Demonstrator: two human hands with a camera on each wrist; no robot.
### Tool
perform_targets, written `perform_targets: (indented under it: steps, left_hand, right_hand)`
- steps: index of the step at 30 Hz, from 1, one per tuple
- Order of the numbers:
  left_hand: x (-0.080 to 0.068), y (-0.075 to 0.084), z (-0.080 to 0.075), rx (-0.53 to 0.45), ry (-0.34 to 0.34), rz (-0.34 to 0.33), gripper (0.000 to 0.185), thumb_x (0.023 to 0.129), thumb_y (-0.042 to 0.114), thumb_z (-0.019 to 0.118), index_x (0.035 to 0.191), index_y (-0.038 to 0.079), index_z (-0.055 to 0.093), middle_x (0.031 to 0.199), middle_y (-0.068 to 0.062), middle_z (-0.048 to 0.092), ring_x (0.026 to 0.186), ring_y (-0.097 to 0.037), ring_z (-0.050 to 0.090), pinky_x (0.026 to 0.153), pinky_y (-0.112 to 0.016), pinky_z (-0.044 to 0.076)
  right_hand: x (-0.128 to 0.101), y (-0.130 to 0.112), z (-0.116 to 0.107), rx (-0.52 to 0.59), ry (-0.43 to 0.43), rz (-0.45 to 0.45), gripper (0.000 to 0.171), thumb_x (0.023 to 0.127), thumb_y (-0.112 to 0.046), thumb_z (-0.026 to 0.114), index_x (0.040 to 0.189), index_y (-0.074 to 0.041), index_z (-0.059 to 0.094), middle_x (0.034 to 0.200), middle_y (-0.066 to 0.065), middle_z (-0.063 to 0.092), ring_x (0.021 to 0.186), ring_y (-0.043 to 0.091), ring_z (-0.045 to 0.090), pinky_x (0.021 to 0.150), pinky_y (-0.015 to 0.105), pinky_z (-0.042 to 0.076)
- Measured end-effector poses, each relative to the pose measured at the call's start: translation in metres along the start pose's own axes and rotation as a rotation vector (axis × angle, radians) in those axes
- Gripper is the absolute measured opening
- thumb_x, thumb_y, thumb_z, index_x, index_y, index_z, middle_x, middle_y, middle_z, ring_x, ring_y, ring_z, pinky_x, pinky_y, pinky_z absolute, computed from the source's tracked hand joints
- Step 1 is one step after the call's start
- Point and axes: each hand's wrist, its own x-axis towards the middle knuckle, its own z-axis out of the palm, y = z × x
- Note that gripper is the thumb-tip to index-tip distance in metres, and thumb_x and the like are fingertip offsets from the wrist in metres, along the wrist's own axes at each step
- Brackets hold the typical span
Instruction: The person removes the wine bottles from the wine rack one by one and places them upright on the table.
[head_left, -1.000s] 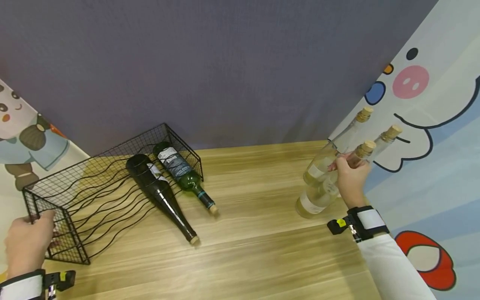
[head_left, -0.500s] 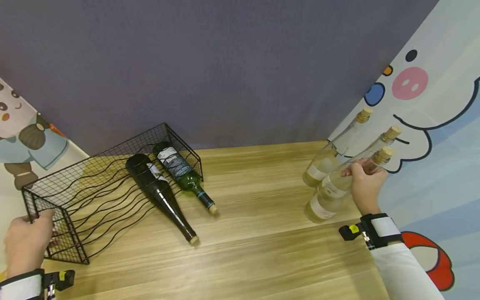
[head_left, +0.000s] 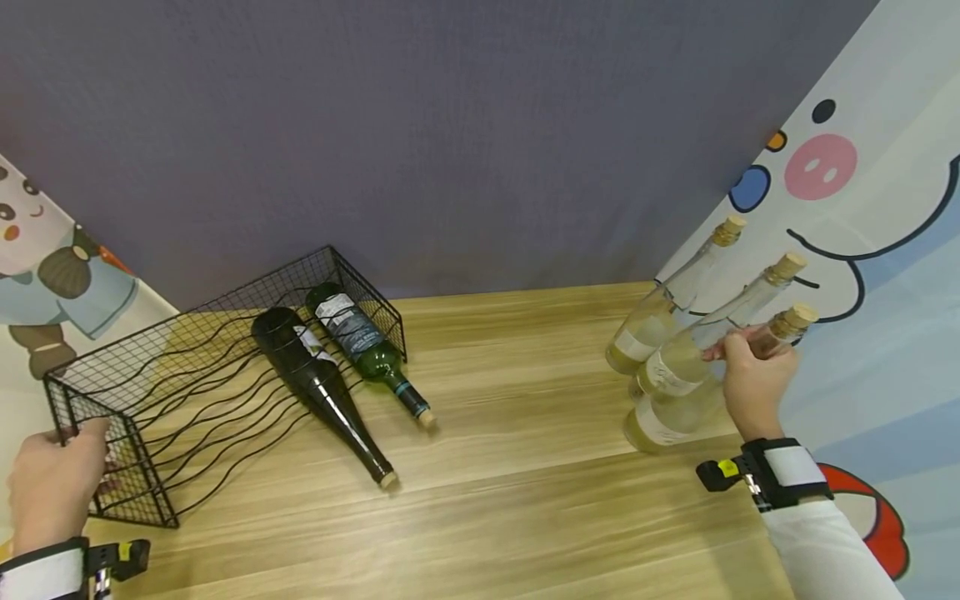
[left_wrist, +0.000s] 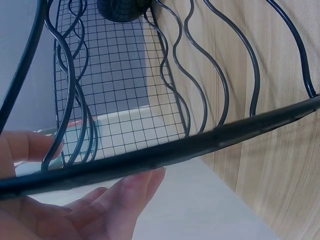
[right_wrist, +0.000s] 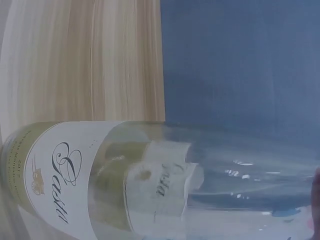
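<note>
Gripping the neck of the nearest clear bottle [head_left: 678,408] at the desk's right edge, the right hand [head_left: 752,379] tilted it clear of 2 neighbours. Left hand [head_left: 52,487] clasped the wire rack's [head_left: 217,367] near corner, seemingly steadying it.

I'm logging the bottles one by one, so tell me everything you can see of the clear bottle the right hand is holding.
The clear glass bottle has a long slim neck closed with a cork and a white label with script lettering on its body. Pale yellowish liquid fills its lower part. It is tilted, neck leaning up to the right, its base low near the wooden table; whether it touches cannot be told. The right hand grips it around the neck. It is the nearest of three similar bottles, beside the cartoon curtain.
</note>
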Motion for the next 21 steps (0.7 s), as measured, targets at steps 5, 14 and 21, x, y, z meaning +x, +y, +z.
perform_targets:
  steps: [5,14,21]
  left_hand:
    - [0.001,0.0,-0.001,-0.004,-0.004,0.004,0.073,0.1,0.039,0.026,0.148,-0.016,0.02,0.104,-0.036,0.05,0.043,-0.014,0.049,0.048,-0.033,0.04]
    - [0.003,0.001,0.001,0.004,-0.005,0.003,0.074,0.1,0.039,0.026,0.149,-0.016,0.018,0.114,-0.039,0.047,0.05,-0.02,0.051,0.058,-0.046,0.047]
    - [0.0,0.003,0.005,-0.027,-0.015,-0.002,0.073,0.1,0.037,0.026,0.149,-0.016,0.016,0.12,-0.04,0.045,0.058,-0.023,0.052,0.04,-0.029,0.044]
  right_hand:
    - [0.002,0.001,-0.007,0.005,0.016,-0.013,0.025,0.086,0.006,0.051,0.063,-0.001,0.057,0.05,0.001,0.059,0.041,0.01,0.059,0.037,0.017,0.037]
    - [0.004,0.003,-0.02,0.049,0.022,-0.05,0.025,0.087,0.007,0.052,0.063,0.003,0.057,0.051,0.004,0.059,0.043,0.012,0.06,0.036,0.019,0.036]
    - [0.005,0.004,-0.024,0.154,0.008,-0.07,0.02,0.087,0.008,0.056,0.067,0.006,0.059,0.054,0.006,0.06,0.045,0.014,0.061,0.053,0.02,0.056]
